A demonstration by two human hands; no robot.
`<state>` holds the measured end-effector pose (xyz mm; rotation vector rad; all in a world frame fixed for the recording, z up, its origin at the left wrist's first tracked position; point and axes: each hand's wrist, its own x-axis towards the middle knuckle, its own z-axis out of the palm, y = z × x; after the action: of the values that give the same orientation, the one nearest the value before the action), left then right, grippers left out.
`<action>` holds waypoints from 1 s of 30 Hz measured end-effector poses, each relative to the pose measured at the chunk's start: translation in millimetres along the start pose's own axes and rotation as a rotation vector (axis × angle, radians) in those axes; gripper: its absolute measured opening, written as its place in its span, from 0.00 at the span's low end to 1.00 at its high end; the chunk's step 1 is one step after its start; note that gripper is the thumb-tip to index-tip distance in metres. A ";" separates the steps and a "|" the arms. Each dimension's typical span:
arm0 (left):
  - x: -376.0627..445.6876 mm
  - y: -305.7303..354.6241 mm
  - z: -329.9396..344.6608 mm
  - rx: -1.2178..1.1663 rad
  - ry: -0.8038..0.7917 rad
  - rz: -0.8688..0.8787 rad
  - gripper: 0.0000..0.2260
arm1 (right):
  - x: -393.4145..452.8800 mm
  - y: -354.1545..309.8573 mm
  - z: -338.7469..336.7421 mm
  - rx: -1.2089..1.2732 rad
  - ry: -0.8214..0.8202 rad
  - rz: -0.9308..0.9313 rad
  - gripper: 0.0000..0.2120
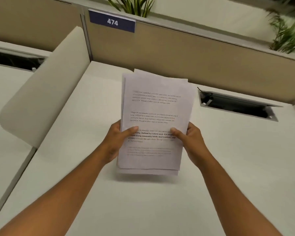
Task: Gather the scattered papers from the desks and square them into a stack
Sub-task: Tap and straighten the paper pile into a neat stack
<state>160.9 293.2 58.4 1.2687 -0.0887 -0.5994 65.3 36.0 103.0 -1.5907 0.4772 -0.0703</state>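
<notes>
A sheaf of white printed papers (153,109) is held above the white desk (228,167), in the middle of the view. The sheets are not aligned: their edges fan out at the top and bottom. My left hand (117,142) grips the sheaf's left edge with the thumb on the top page. On the right edge, my right hand (190,138) holds it the same way. The papers cast a shadow on the desk just below their lower edge.
A beige partition (194,53) with a blue label reading 474 (112,22) closes the back. A rounded divider panel (46,86) separates the neighbouring desk on the left. An open cable hatch (237,106) lies at the right rear. Plants (289,34) stand behind the partition.
</notes>
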 end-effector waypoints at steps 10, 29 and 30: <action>35.0 19.6 89.6 0.339 -0.020 0.165 0.13 | -10.0 -3.0 -56.3 0.005 0.295 -0.272 0.17; 26.5 -1.1 129.7 0.275 0.027 0.155 0.22 | 11.4 7.5 -109.3 0.018 0.047 -0.264 0.20; 25.5 -4.6 129.9 0.281 0.032 0.153 0.21 | 10.8 10.6 -110.0 0.002 0.029 -0.253 0.19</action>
<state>130.8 167.8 88.6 1.5275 -0.2479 -0.4440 36.1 -71.1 100.0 -1.6428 0.2955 -0.2865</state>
